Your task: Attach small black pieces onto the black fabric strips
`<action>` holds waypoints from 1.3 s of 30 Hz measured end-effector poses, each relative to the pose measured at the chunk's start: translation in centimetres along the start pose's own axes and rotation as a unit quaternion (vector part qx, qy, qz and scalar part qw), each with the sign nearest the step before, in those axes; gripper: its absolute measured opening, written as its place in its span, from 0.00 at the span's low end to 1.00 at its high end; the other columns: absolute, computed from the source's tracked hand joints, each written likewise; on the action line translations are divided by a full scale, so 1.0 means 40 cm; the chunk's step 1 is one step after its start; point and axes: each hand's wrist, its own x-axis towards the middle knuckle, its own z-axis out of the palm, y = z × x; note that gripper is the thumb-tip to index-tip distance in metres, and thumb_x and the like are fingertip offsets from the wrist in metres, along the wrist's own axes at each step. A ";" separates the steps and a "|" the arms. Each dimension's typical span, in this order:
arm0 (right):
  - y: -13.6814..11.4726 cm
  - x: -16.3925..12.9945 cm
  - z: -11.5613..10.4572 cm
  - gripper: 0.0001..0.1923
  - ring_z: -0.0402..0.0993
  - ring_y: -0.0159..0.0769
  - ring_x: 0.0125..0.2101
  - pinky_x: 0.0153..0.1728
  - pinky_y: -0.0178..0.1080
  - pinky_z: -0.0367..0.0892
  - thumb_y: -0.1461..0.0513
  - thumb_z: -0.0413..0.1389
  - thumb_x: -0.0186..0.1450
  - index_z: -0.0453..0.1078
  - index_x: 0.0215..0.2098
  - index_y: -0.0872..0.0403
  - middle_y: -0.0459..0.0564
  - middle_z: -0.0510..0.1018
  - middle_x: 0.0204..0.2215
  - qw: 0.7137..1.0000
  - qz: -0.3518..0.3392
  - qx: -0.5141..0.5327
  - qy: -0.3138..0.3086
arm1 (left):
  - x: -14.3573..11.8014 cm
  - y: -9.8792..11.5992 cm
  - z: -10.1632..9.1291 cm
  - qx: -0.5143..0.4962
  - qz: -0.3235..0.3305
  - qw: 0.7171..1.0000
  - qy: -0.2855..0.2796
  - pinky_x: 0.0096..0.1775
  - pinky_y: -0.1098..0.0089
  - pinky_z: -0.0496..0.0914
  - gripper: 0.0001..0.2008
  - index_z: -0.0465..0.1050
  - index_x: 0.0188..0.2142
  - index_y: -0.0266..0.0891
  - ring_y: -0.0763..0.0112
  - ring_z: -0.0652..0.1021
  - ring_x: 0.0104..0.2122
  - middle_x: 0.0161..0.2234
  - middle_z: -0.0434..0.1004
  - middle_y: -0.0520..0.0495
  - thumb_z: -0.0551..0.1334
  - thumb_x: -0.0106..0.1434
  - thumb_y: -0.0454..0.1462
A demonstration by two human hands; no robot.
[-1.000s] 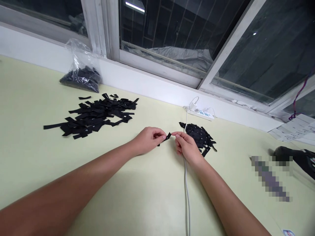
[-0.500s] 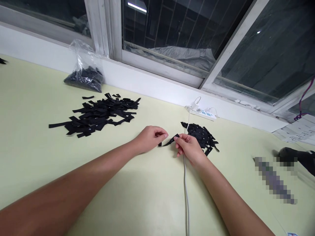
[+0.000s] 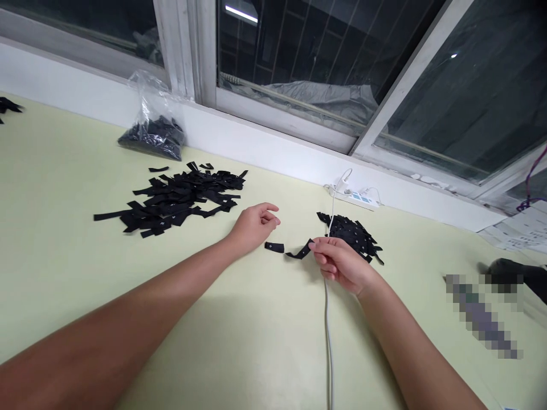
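Between thumb and fingers, my right hand [image 3: 342, 263] pinches the end of a black fabric strip [image 3: 301, 250] with small pale marks; its free end hangs to the left, close to the table. My left hand [image 3: 256, 228] is above the table with its fingers apart, holding nothing. Just below its fingertips lies a short black fabric piece [image 3: 274, 247] with a small white mark. Beyond the left hand spreads a loose pile of black strips [image 3: 179, 196]. A denser pile of black strips [image 3: 352, 233] lies behind my right hand, which covers part of it.
A clear plastic bag [image 3: 156, 128] of black pieces leans near the window ledge. A white power strip [image 3: 352, 196] sits at the wall, and a pale cable [image 3: 328, 330] runs down the table under my right hand. Dark and pixelated items [image 3: 482, 319] lie at the right.
My left hand has moved up and left, its fingers opening away from the short piece, which now lies in plain view. My right hand has shifted slightly right with the strip.
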 end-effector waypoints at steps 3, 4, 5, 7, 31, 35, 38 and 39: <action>-0.016 -0.024 -0.001 0.17 0.45 0.20 0.12 0.11 0.30 0.51 0.53 0.63 0.56 0.61 0.23 0.52 0.36 0.62 0.15 0.996 0.028 -0.009 -0.089 | 0.000 -0.001 -0.001 -0.002 -0.003 1.000 -0.030 0.37 0.68 0.71 0.11 0.76 0.38 0.38 0.68 0.78 0.33 0.33 0.80 0.46 0.65 0.58 0.41; -0.014 -0.024 0.000 0.17 0.47 0.20 0.12 0.12 0.30 0.53 0.53 0.63 0.57 0.61 0.23 0.52 0.37 0.64 0.16 0.995 0.024 -0.036 -0.086 | -0.002 -0.001 -0.001 0.001 0.002 0.999 -0.044 0.37 0.68 0.71 0.10 0.77 0.36 0.38 0.68 0.77 0.33 0.33 0.80 0.46 0.65 0.58 0.41; -0.008 -0.019 0.000 0.17 0.50 0.21 0.12 0.13 0.30 0.55 0.52 0.62 0.57 0.62 0.23 0.53 0.38 0.65 0.16 0.995 0.015 -0.071 -0.065 | -0.003 -0.002 0.000 0.003 0.009 0.998 -0.054 0.36 0.68 0.71 0.10 0.77 0.35 0.38 0.69 0.77 0.33 0.32 0.80 0.46 0.65 0.58 0.42; 0.012 0.001 0.002 0.15 0.57 0.23 0.12 0.14 0.31 0.60 0.52 0.60 0.59 0.65 0.24 0.53 0.41 0.70 0.18 0.988 -0.013 -0.151 0.007 | -0.004 -0.003 0.001 0.006 0.020 0.998 -0.064 0.36 0.69 0.70 0.10 0.77 0.36 0.38 0.69 0.76 0.33 0.32 0.79 0.47 0.65 0.59 0.42; 0.041 0.026 0.009 0.14 0.77 0.35 0.32 0.24 0.34 0.68 0.52 0.56 0.63 0.69 0.40 0.53 0.53 0.81 0.37 0.967 -0.116 -0.204 0.097 | -0.017 -0.006 0.009 0.121 0.068 0.985 -0.099 0.34 0.69 0.67 0.09 0.79 0.35 0.41 0.69 0.75 0.30 0.31 0.79 0.49 0.60 0.61 0.41; 0.048 0.027 0.025 0.14 0.78 0.36 0.37 0.35 0.39 0.74 0.52 0.57 0.63 0.70 0.40 0.54 0.53 0.80 0.35 0.975 -0.126 -0.167 0.077 | -0.019 -0.007 0.009 0.119 0.072 0.985 -0.103 0.35 0.68 0.68 0.09 0.79 0.35 0.42 0.69 0.75 0.31 0.31 0.79 0.49 0.60 0.61 0.41; 0.057 0.033 0.036 0.15 0.78 0.36 0.38 0.40 0.41 0.74 0.51 0.57 0.63 0.69 0.40 0.54 0.53 0.80 0.35 0.978 -0.135 -0.142 0.071 | -0.019 -0.005 0.008 0.122 0.072 0.984 -0.106 0.36 0.68 0.67 0.09 0.78 0.35 0.42 0.68 0.75 0.32 0.31 0.79 0.49 0.60 0.61 0.41; 0.059 0.035 0.039 0.15 0.78 0.36 0.39 0.41 0.42 0.74 0.51 0.57 0.63 0.69 0.39 0.54 0.53 0.80 0.35 0.978 -0.137 -0.139 0.071 | -0.019 -0.004 0.007 0.123 0.071 0.984 -0.108 0.35 0.68 0.67 0.10 0.78 0.35 0.42 0.68 0.75 0.32 0.31 0.79 0.49 0.60 0.62 0.41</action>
